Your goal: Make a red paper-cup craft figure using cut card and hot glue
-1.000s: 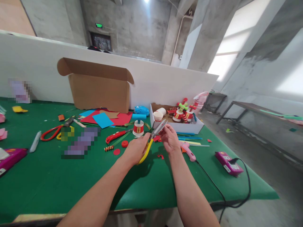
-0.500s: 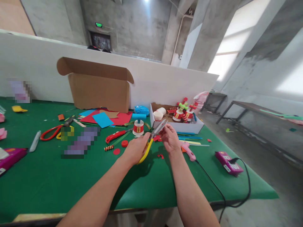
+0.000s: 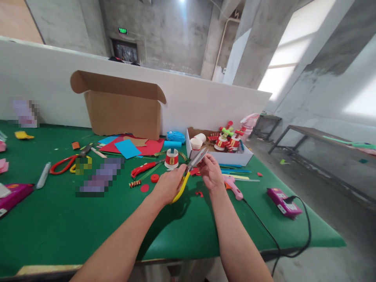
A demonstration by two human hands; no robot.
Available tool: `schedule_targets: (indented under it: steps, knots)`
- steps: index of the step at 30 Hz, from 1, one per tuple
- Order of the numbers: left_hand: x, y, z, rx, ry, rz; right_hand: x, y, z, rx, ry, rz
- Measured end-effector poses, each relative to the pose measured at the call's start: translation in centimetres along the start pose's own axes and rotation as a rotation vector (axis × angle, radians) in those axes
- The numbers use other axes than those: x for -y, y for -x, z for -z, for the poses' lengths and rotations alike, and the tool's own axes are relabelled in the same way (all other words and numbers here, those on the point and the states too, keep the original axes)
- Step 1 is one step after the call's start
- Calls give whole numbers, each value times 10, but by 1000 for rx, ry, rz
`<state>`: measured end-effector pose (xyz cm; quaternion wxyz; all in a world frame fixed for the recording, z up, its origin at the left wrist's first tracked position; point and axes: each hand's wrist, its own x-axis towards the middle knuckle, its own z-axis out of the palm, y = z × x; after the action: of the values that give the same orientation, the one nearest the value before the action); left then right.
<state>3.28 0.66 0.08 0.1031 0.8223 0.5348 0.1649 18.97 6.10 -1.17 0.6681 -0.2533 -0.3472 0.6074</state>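
Note:
My left hand [image 3: 172,182] is closed round the yellow handles of a pair of scissors [image 3: 197,158], whose blades point away and to the right, slightly parted. Beside the blades, the fingers of my right hand [image 3: 210,172] are pinched together; whatever they hold is too small to make out. Red paper pieces [image 3: 194,171] show on the table under the blades, and red scraps [image 3: 199,194] lie nearer me. Just behind my left hand stands a paper cup [image 3: 171,159] with a red label, upside down, with a blue rolled piece [image 3: 172,144] on top.
A white box [image 3: 235,158] holding cups and decorated figures stands at the back right. To the right are a pink glue gun [image 3: 234,188] and a purple power strip [image 3: 283,203] with a cable. A red utility knife [image 3: 143,169], red-handled scissors [image 3: 63,165] and coloured paper [image 3: 127,149] lie left.

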Motion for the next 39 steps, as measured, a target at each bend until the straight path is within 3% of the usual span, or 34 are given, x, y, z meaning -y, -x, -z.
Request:
schedule_targets:
  steps: [39]
  knots:
    - [3, -1, 0, 31, -34, 8, 4, -1, 4, -7, 80, 27]
